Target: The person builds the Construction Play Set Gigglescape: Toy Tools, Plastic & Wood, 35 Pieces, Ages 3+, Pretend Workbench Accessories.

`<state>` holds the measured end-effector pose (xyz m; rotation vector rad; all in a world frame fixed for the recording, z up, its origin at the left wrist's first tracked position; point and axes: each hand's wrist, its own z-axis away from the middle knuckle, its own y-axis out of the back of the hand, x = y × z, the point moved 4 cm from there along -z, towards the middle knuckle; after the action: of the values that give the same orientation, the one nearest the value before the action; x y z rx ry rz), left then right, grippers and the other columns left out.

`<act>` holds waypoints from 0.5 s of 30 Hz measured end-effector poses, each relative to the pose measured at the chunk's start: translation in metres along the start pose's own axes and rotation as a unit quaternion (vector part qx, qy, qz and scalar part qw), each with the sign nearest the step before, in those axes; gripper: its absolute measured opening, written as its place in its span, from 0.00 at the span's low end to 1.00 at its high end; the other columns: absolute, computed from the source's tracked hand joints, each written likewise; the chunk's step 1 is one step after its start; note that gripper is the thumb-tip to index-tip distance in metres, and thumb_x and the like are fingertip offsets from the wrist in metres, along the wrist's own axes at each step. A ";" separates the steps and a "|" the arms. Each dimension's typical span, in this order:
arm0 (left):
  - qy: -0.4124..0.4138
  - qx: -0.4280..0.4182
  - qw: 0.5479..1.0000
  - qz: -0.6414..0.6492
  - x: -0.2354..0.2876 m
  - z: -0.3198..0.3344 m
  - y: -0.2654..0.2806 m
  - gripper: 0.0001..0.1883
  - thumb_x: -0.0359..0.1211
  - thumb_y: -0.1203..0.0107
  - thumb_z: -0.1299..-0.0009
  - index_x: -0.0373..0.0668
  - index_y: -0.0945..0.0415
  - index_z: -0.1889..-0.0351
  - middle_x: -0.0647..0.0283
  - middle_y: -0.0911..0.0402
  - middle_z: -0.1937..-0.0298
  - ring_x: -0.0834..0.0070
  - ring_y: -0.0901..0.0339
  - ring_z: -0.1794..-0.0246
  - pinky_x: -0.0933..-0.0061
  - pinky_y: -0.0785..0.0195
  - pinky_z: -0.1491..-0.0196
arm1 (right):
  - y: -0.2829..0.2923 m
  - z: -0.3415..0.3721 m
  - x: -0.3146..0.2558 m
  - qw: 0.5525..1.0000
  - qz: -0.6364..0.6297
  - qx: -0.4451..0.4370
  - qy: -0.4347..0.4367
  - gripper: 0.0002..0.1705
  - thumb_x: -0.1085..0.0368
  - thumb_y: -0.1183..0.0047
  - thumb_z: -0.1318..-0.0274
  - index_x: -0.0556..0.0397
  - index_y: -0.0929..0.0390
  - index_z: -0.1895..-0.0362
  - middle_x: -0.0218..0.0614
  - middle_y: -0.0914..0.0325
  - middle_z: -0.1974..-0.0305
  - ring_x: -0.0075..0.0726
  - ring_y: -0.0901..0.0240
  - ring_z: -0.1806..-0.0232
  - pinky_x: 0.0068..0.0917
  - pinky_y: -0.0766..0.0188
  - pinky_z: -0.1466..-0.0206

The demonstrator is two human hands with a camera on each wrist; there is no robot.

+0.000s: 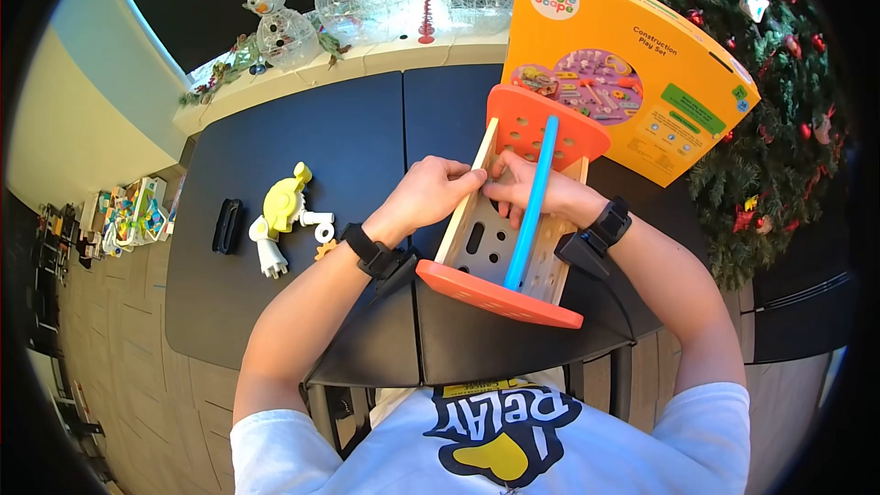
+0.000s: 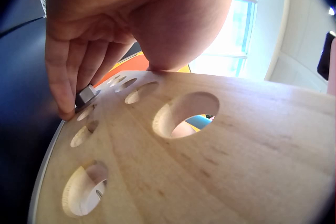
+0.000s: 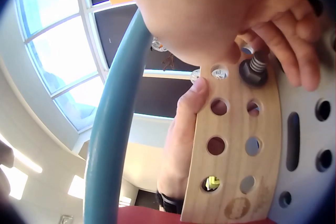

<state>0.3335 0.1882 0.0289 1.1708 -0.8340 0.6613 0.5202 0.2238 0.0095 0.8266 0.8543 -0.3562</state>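
Observation:
A toy toolbox (image 1: 500,307) with orange-red ends, wooden sides and a blue bar handle (image 1: 532,211) stands on the table before me. My left hand (image 1: 429,191) grips its left wooden side (image 2: 252,145), thumb over the top edge, fingers down the outer face. A grey block-shaped piece (image 2: 85,96) shows beside those fingertips. My right hand (image 1: 536,191) reaches under the handle into the box, its fingertips at that side's inner face. Near them a dark bolt-like piece (image 3: 255,69) with a threaded shaft sits against the panel. I cannot tell whether the right fingers pinch anything.
Left on the table lie a yellow-and-white toy (image 1: 284,206), a white ring (image 1: 324,232), an orange gear-like piece (image 1: 325,248) and a black case (image 1: 227,226). A large yellow box (image 1: 678,64) stands behind the toolbox. A Christmas tree (image 1: 788,156) is at the right.

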 end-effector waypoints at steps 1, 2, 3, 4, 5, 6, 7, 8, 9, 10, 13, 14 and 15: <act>-0.001 -0.001 1.000 -0.001 0.000 0.000 0.000 0.26 0.49 0.42 0.23 0.34 0.14 0.43 0.48 0.09 0.54 0.65 0.13 0.53 0.65 0.24 0.45 | -0.001 0.000 0.000 0.999 0.018 0.004 0.033 0.26 0.46 0.54 0.21 0.57 0.33 0.41 0.36 0.16 0.72 0.30 0.21 0.73 0.30 0.27 0.70; 0.002 -0.001 1.000 0.001 0.001 0.001 0.000 0.26 0.49 0.42 0.23 0.34 0.14 0.43 0.48 0.09 0.54 0.65 0.13 0.53 0.65 0.24 0.45 | -0.001 0.000 0.002 0.999 0.013 0.005 0.035 0.25 0.47 0.53 0.21 0.57 0.32 0.42 0.35 0.16 0.71 0.30 0.21 0.73 0.30 0.27 0.70; 0.005 -0.001 1.000 0.002 0.001 0.001 0.000 0.26 0.49 0.42 0.23 0.34 0.14 0.43 0.48 0.09 0.54 0.65 0.13 0.52 0.65 0.24 0.45 | -0.002 0.000 0.002 0.999 0.009 0.007 0.037 0.24 0.47 0.53 0.21 0.57 0.31 0.44 0.35 0.16 0.71 0.30 0.21 0.73 0.30 0.27 0.70; 0.007 -0.002 1.000 0.003 0.001 0.001 0.000 0.26 0.49 0.42 0.23 0.34 0.14 0.43 0.48 0.09 0.54 0.65 0.13 0.52 0.65 0.24 0.45 | -0.001 0.000 0.002 0.999 0.004 0.008 0.039 0.23 0.48 0.52 0.22 0.57 0.30 0.46 0.35 0.16 0.71 0.30 0.21 0.73 0.31 0.27 0.70; 0.007 0.000 1.000 0.002 0.000 0.001 0.000 0.26 0.49 0.43 0.23 0.34 0.14 0.43 0.48 0.09 0.54 0.65 0.13 0.52 0.65 0.24 0.45 | -0.002 -0.001 0.003 1.000 -0.003 0.001 0.027 0.22 0.48 0.52 0.22 0.57 0.29 0.47 0.34 0.16 0.71 0.30 0.21 0.73 0.30 0.27 0.70; 0.008 0.002 1.000 0.002 -0.002 -0.001 -0.001 0.26 0.49 0.43 0.23 0.34 0.14 0.43 0.48 0.09 0.54 0.66 0.13 0.52 0.65 0.24 0.45 | -0.002 -0.003 0.003 1.000 -0.010 -0.006 0.016 0.22 0.48 0.52 0.22 0.56 0.28 0.49 0.34 0.17 0.71 0.29 0.21 0.73 0.30 0.27 0.70; 0.008 0.003 1.000 0.002 -0.002 -0.001 -0.001 0.26 0.49 0.43 0.23 0.34 0.14 0.43 0.48 0.09 0.54 0.66 0.13 0.52 0.65 0.24 0.45 | -0.002 -0.005 0.004 1.000 -0.017 -0.013 0.004 0.22 0.48 0.52 0.22 0.56 0.27 0.50 0.34 0.17 0.71 0.29 0.21 0.73 0.29 0.27 0.71; 0.007 0.003 1.000 0.002 -0.002 -0.001 -0.002 0.26 0.49 0.43 0.23 0.34 0.14 0.43 0.48 0.09 0.54 0.66 0.13 0.52 0.65 0.24 0.45 | -0.001 -0.007 0.007 0.999 -0.028 -0.017 -0.010 0.22 0.48 0.52 0.22 0.56 0.26 0.51 0.33 0.17 0.71 0.28 0.21 0.73 0.29 0.27 0.71; 0.005 0.002 1.000 0.003 -0.001 0.000 -0.002 0.26 0.48 0.43 0.23 0.34 0.14 0.43 0.48 0.09 0.54 0.66 0.13 0.52 0.65 0.24 0.45 | 0.000 -0.009 0.010 0.999 -0.038 -0.020 -0.024 0.22 0.48 0.52 0.22 0.56 0.26 0.52 0.33 0.16 0.71 0.28 0.21 0.73 0.28 0.28 0.71; 0.003 0.002 1.000 0.003 0.000 0.000 -0.001 0.26 0.48 0.43 0.23 0.34 0.14 0.43 0.48 0.10 0.54 0.66 0.13 0.52 0.66 0.24 0.45 | 0.000 -0.008 0.005 0.998 -0.048 -0.024 -0.038 0.22 0.48 0.51 0.22 0.56 0.25 0.53 0.33 0.16 0.71 0.27 0.21 0.73 0.27 0.28 0.71; -0.001 0.016 1.000 0.014 -0.003 -0.001 -0.002 0.27 0.49 0.41 0.25 0.34 0.14 0.44 0.44 0.10 0.54 0.57 0.11 0.51 0.63 0.22 0.45 | 0.002 0.005 -0.009 0.994 -0.068 -0.002 -0.081 0.22 0.48 0.49 0.23 0.56 0.26 0.53 0.34 0.17 0.71 0.25 0.22 0.74 0.25 0.29 0.71; -0.002 0.016 1.000 0.014 -0.004 -0.001 -0.002 0.27 0.49 0.41 0.25 0.34 0.14 0.44 0.44 0.10 0.55 0.57 0.11 0.51 0.63 0.22 0.45 | 0.002 0.005 -0.010 0.997 -0.052 0.008 -0.056 0.22 0.47 0.48 0.24 0.56 0.26 0.52 0.34 0.17 0.72 0.25 0.22 0.74 0.26 0.28 0.71; -0.004 0.016 1.000 0.014 -0.004 -0.002 -0.002 0.27 0.49 0.41 0.25 0.34 0.14 0.44 0.44 0.10 0.55 0.57 0.11 0.51 0.63 0.22 0.45 | 0.001 0.005 -0.008 0.999 -0.037 0.019 -0.031 0.23 0.47 0.47 0.24 0.57 0.26 0.52 0.35 0.17 0.72 0.26 0.21 0.74 0.26 0.28 0.71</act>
<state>0.3331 0.1892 0.0239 1.1923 -0.8500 0.6953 0.5187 0.2208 0.0180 0.8162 0.8244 -0.4624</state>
